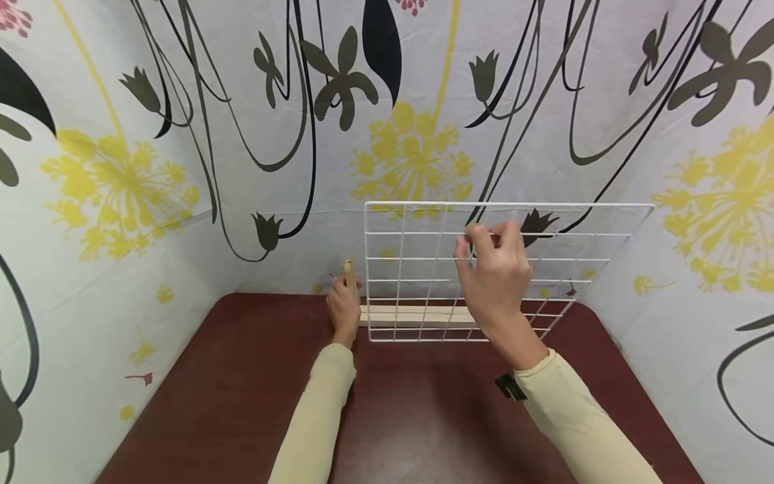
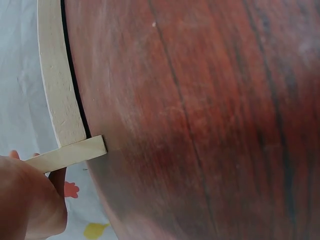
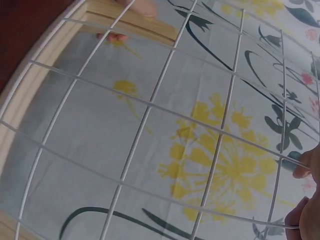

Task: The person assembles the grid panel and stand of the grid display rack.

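A pale wooden frame stands at the table's far edge, with a long rail [image 1: 417, 314] low down and a short upright [image 1: 349, 271] at its left end. My left hand [image 1: 343, 306] grips that upright. In the left wrist view the upright [image 2: 75, 154] meets the rail [image 2: 57, 75] at a corner. A white wire grid panel [image 1: 423, 258] is raised in front of the rail. My right hand [image 1: 498, 275] pinches the panel's wires at its middle. In the right wrist view the fingertips [image 3: 303, 172] touch the wires, and the left hand's fingers [image 3: 144, 7] show behind the grid.
The dark red-brown table [image 1: 399, 403] reaches towards me below both arms. White fabric [image 1: 242, 202] printed with flowers surrounds the table at the back and both sides. A small dark object [image 1: 510, 388] sits at my right wrist.
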{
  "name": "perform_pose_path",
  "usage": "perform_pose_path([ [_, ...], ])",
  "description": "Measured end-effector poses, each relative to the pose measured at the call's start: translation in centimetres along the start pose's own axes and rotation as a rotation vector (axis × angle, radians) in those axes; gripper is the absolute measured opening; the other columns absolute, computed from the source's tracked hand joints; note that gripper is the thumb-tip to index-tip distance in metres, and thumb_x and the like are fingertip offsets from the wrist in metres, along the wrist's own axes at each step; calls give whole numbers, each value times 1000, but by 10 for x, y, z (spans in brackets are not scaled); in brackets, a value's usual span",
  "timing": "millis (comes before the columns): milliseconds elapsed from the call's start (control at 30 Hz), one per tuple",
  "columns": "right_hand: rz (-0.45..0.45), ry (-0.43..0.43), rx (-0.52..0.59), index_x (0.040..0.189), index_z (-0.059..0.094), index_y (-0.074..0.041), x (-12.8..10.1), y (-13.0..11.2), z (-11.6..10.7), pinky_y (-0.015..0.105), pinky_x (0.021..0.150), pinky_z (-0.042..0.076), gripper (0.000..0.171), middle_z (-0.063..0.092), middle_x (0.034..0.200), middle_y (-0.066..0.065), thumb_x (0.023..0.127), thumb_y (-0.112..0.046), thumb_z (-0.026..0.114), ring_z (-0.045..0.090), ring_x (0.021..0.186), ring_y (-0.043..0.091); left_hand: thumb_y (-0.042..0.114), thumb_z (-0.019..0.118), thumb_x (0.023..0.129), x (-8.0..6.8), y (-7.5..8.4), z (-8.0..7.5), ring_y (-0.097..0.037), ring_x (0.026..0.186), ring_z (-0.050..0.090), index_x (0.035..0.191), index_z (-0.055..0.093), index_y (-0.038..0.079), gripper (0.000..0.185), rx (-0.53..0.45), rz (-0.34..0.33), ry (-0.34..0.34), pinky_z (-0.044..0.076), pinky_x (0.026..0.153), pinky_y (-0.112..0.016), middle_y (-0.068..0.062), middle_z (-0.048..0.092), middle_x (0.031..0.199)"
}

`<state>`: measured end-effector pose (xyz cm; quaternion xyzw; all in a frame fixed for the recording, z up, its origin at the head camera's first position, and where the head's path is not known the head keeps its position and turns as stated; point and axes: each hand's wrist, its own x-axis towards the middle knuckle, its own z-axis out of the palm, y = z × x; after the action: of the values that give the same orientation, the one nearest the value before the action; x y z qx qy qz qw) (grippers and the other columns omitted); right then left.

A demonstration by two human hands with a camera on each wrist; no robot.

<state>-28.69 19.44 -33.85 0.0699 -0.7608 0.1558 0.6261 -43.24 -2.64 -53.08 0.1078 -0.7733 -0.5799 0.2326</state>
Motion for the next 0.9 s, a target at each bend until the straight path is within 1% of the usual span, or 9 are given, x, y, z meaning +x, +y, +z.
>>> perform_pose_path([
  [167,-27,86,-13,97,62,-11,16,-7,8,50,48,43,8,52,91,18,94,-10,70,56,75,36,30,32,114,0,-1,2,-39,87,68,100,79,11,52,15,6,13,54,82,-50,-14,80,99],
  [333,-49,191,-16,92,62,-11,31,-16,13,48,46,41,12,54,89,17,88,-3,69,56,74,37,28,36,114,0,0,3,-39,86,68,99,77,10,47,-5,-3,28,55,82,-51,-17,79,98],
  [467,-81,259,13,91,63,-12,44,-26,18,47,45,37,18,54,88,15,84,4,67,55,73,36,27,37,113,0,0,1,-39,86,69,97,78,10,47,-15,-20,41,55,81,-51,-18,79,99],
  [567,-109,294,41,91,62,-12,54,-32,21,46,46,36,22,53,87,15,82,7,66,54,72,35,25,36,113,0,-2,0,-40,87,70,99,78,8,47,-13,-18,54,56,83,-53,-19,79,100],
  [633,-119,309,57,90,62,-12,61,-36,22,45,48,37,23,53,86,15,81,8,65,54,72,35,24,36,114,1,-4,0,-43,89,70,102,77,5,46,-3,4,66,56,84,-55,-21,78,100],
  [733,-116,330,74,90,61,-12,71,-40,24,44,51,39,23,53,85,15,80,9,65,54,72,35,20,37,113,1,-7,3,-49,93,71,107,74,0,43,48,75,86,56,88,-59,-27,76,101],
  [833,-110,342,85,89,61,-12,78,-43,27,45,53,40,23,53,85,16,81,8,65,54,73,36,19,42,110,-2,-7,5,-55,96,68,110,71,-3,36,116,130,101,54,90,-62,-31,73,104],
  [900,-112,343,90,89,60,-12,80,-45,29,44,52,39,23,52,85,15,81,8,65,54,73,35,22,46,109,-3,-6,6,-56,98,66,113,70,-2,34,128,117,93,53,91,-62,-32,72,105],
])
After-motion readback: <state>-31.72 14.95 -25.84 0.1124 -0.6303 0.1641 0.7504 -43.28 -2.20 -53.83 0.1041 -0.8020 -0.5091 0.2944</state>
